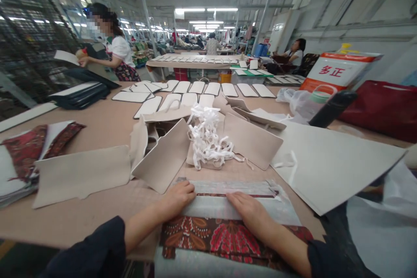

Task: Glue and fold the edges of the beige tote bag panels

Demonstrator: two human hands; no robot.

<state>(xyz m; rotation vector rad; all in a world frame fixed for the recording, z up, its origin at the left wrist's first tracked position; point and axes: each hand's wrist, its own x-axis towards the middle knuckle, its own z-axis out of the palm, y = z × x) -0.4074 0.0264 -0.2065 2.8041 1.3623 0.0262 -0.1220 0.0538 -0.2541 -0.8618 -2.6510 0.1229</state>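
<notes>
Under my hands lies a piece of patterned fabric (224,236), dark brown with red and cream motifs, with a pale grey backing sheet (211,206) over part of it. My left hand (180,197) rests at the upper left edge of the backing, fingers laid over it. Flat on the backing, to the right, is my right hand (249,210) with its fingers stretched forward. Just beyond the hands, a tangled heap of white strips (210,139) sits among beige panels (166,156).
White dark-edged panels (213,89) lie in rows farther back on the brown-covered table (100,213). A large pale board (329,160), a black bottle (332,108), a tin (339,71) and a red bag (384,108) are at right. A co-worker (114,47) stands at left.
</notes>
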